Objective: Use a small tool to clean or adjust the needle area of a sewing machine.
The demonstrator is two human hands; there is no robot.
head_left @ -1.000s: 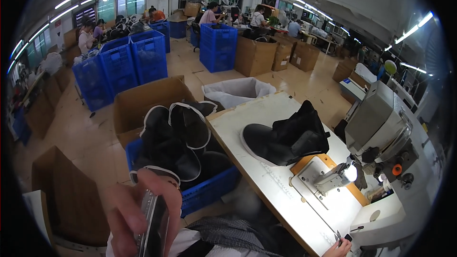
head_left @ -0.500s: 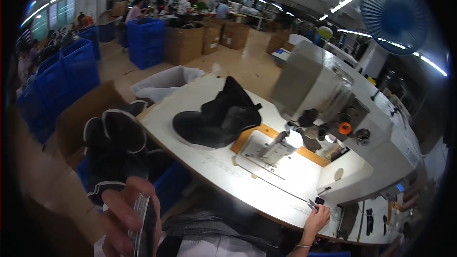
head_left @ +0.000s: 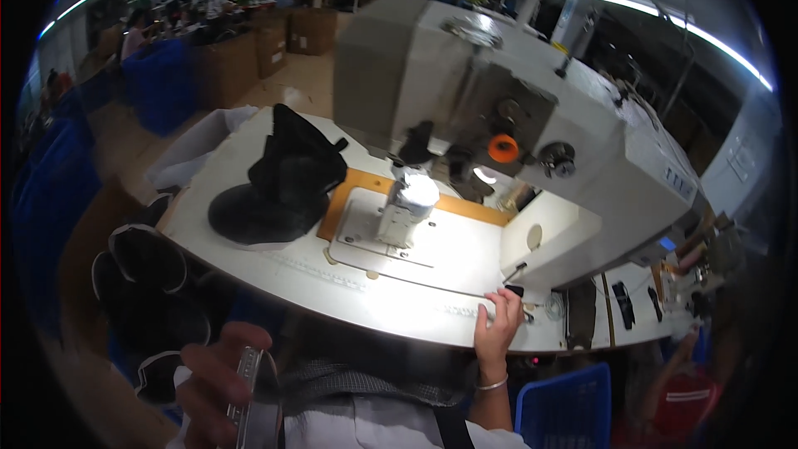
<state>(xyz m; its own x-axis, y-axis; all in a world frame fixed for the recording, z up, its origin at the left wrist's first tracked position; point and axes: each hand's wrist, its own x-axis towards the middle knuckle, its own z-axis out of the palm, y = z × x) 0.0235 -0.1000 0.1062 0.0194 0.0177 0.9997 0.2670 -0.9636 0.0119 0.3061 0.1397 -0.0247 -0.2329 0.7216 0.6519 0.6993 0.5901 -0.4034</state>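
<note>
My left hand [head_left: 218,382] is low at the left, fingers closed around a flat dark piece with a shiny metal edge [head_left: 249,395]. My right hand [head_left: 499,328] grips the front edge of the white sewing table [head_left: 399,303], fingers curled over the rim. A pile of black shoe uppers [head_left: 278,183] lies on the table's left part. The large grey-white sewing machine [head_left: 499,116] stands behind, its post [head_left: 405,208] rising from an orange-edged plate.
Black shoe uppers with white trim [head_left: 150,299] fill a bin left of the table. A blue crate [head_left: 565,403] sits at the lower right. Cardboard boxes [head_left: 274,41] and blue bins [head_left: 162,83] stand beyond, with other people working far back.
The view has swung right, from the bin of uppers to the sewing machine. My right hand has risen onto the table edge. My left hand keeps hold of the flat piece.
</note>
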